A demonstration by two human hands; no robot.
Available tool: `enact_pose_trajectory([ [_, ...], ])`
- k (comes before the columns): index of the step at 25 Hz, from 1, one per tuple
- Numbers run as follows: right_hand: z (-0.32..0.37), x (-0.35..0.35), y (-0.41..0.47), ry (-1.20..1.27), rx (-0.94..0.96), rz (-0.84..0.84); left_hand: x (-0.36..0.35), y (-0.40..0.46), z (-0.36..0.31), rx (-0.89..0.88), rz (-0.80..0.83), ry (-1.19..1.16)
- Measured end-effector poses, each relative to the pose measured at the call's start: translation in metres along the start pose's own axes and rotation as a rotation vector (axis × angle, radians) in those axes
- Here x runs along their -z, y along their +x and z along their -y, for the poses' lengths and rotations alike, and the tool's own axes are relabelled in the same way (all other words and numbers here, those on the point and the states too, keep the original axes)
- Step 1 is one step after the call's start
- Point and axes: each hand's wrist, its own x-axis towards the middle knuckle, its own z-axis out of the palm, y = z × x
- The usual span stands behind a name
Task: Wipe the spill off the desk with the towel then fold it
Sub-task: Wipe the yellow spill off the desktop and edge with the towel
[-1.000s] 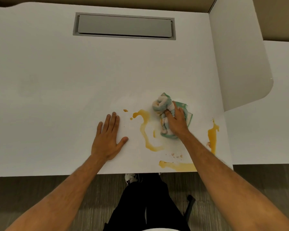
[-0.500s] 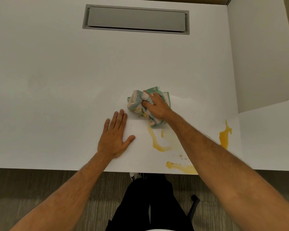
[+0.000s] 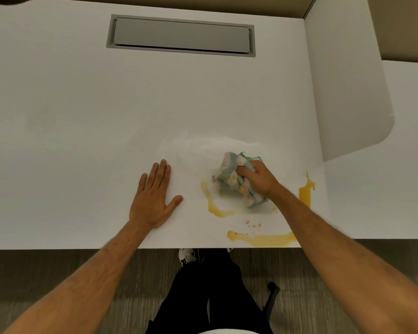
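Your right hand (image 3: 258,178) reaches forward, fingers curled into the bunched towel (image 3: 237,183), pressing it onto the tabletop (image 3: 82,104). Your left hand (image 3: 153,196) lies flat, palm down, fingers straight and together, thumb spread, well left of the towel. Yellow spill (image 3: 216,204) curves just left of the towel; more streaks lie nearer you and right of your right hand.

Both forearms (image 3: 87,283) are bare, with no sleeves or jewellery showing. Below them are black trousers (image 3: 210,292), and a white shoe with black markings (image 3: 188,255) peeks out underneath.
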Motion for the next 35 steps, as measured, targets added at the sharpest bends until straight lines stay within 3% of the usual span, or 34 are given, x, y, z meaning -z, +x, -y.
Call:
enact_pose_trajectory([
  [3, 0.005, 0.002, -0.004, 0.311, -0.103, -0.263, 0.000, 0.000, -0.001, 0.003, 0.003, 0.004],
  [6, 0.014, -0.023, 0.000, 0.205, -0.109, -0.376, -0.001, 0.000, 0.000, -0.005, -0.001, 0.003],
  [9, 0.010, -0.056, -0.001, 0.103, -0.037, -0.314, -0.002, 0.002, 0.001, -0.005, 0.001, 0.000],
  [19, 0.041, -0.078, 0.027, 0.115, 0.020, -0.093, -0.001, 0.001, 0.000, -0.008, 0.002, 0.004],
  [26, 0.036, -0.065, 0.027, -0.142, 0.120, 0.115, -0.001, 0.000, 0.001, -0.021, -0.002, 0.011],
  [31, 0.003, -0.022, -0.007, -0.092, 0.048, -0.033, 0.003, 0.000, -0.002, -0.015, 0.023, 0.009],
  [35, 0.000, 0.003, -0.022, 0.285, -0.153, -0.212, 0.003, 0.000, -0.001, -0.010, 0.025, -0.003],
])
